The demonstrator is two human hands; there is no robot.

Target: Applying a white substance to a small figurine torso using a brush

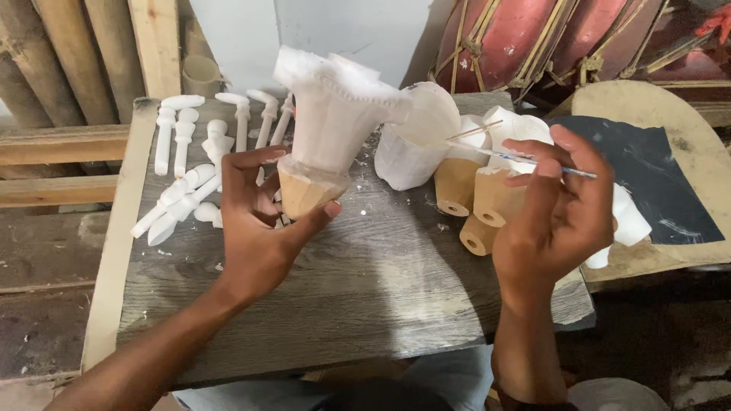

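My left hand grips a carved wooden figure by its bare tan base. The figure's upper part is coated white and flares wide at the top. It stands tilted above the grey wooden board. My right hand is raised to the right of it and pinches a thin paintbrush that points left toward the figure. Between the hands stand more part-painted wooden pieces, white above and tan below.
Several small white-painted turned pieces lie at the board's far left. A white container sits behind the figure. A dark sheet lies on a tan board at right. Red drums and bamboo poles stand behind.
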